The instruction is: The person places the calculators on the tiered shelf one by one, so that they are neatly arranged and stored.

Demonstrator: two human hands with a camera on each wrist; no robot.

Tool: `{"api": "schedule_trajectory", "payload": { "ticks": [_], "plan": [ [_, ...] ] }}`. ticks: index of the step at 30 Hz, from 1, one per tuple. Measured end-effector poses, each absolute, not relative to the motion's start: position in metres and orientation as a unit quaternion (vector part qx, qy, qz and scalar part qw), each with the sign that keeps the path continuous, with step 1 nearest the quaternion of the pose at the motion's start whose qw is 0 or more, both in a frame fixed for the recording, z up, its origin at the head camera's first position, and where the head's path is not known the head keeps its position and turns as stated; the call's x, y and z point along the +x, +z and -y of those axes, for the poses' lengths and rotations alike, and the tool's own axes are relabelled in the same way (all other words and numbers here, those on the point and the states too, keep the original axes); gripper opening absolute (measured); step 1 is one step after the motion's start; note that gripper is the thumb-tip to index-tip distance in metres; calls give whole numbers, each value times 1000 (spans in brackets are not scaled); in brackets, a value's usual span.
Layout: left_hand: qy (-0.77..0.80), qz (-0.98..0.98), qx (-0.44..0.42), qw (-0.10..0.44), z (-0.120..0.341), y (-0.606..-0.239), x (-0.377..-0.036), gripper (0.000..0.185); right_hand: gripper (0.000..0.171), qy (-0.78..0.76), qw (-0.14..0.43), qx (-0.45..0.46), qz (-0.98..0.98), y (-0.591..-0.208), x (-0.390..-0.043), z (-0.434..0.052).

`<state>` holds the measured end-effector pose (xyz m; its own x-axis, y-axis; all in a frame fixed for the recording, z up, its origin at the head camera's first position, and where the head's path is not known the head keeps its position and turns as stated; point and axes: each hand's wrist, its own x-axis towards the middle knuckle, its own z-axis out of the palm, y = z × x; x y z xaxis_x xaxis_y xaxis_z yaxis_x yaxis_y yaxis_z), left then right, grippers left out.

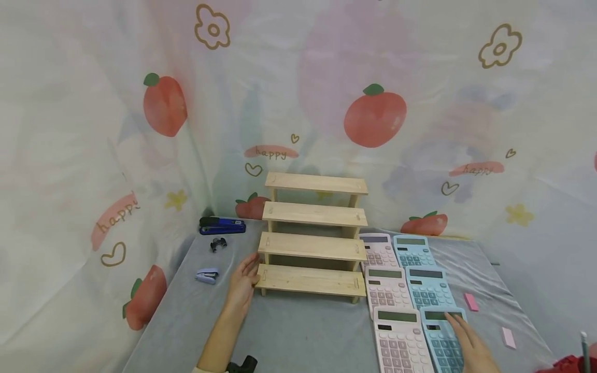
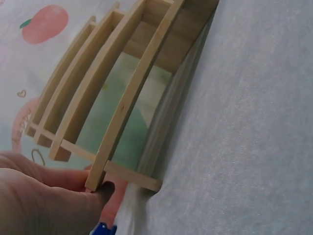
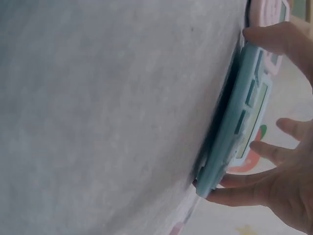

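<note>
A four-step wooden display rack (image 1: 311, 280) stands mid-table. My left hand (image 1: 243, 282) pinches the left end of its lowest step; in the left wrist view the thumb lies against the board's end (image 2: 100, 171). On the right, my right hand (image 1: 473, 347) is at the nearest blue calculator (image 1: 443, 339). In the right wrist view the thumb touches one side edge of that calculator (image 3: 230, 127) and the lower fingers (image 3: 239, 196) the opposite edge, while two other fingers are raised above it. A pink calculator (image 1: 402, 342) lies beside it.
Behind are more pink calculators (image 1: 388, 287) and blue calculators (image 1: 429, 287) in two columns. Left of the rack lie a dark blue stapler (image 1: 223, 226), small black clips (image 1: 217, 244) and a lilac stapler (image 1: 207, 275). Pink erasers (image 1: 471, 302) lie at the right. Patterned cloth hangs behind.
</note>
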<state>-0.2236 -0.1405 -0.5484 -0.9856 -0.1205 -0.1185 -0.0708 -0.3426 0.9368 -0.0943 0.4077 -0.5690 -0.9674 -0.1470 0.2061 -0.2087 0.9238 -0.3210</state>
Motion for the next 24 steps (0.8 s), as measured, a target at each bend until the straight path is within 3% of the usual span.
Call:
{"api": "schedule_trajectory", "payload": {
  "ticks": [13,24],
  "plan": [
    [-823,560,89,22,141,-550,-224,69,162,192,138,96,967,-571,-94,-414],
    [-830,548,96,26,140,-549,-225,68,154,205,178,100,957,-577,-87,-415]
  ]
}}
